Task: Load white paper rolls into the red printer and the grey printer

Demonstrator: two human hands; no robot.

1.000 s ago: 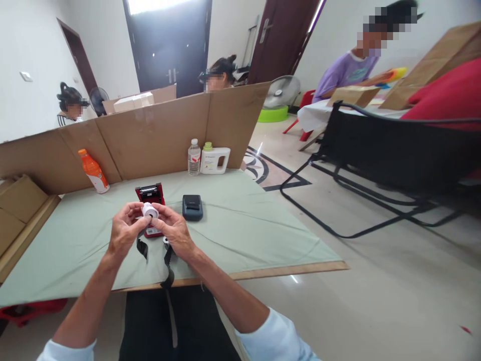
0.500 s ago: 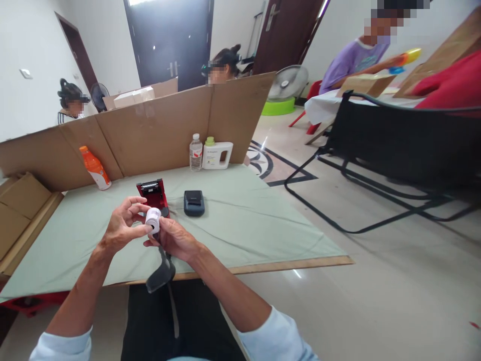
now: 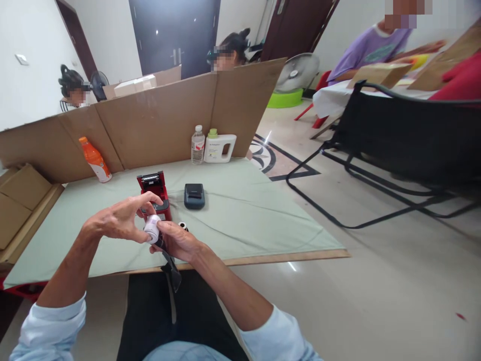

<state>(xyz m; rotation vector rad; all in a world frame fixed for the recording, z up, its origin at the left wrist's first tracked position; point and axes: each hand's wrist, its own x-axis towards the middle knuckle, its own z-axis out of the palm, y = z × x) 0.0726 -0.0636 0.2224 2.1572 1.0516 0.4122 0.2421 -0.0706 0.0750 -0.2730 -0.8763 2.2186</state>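
A small white paper roll [image 3: 152, 228] is between my hands, just above the near part of the table. My left hand [image 3: 126, 220] curves around it from the left, thumb against its lower side and fingers over the top. From the right, my right hand [image 3: 178, 241] pinches the roll, its lower fingers partly hidden. A dark, glossy strip [image 3: 172, 273] dangles below my right hand over the table edge. Just behind the hands stands a red printer [image 3: 165, 210] with its lid raised. Beside my right hand sits a small roll with a dark core [image 3: 183, 226], partly covered.
A dark blue, closed printer [image 3: 194, 196] lies right of the red one. Along the cardboard screen [image 3: 158, 120] stand an orange bottle [image 3: 94, 159], a clear water bottle [image 3: 197, 145] and a white jug [image 3: 220, 149]. Cardboard boxes [image 3: 26, 198] are at left, a black folding chair [image 3: 406, 145] at right.
The roll has tipped and dropped slightly, and the fingers of my left hand have lifted and spread over it. The dark strip has swung right. A small roll now shows beside my right hand.
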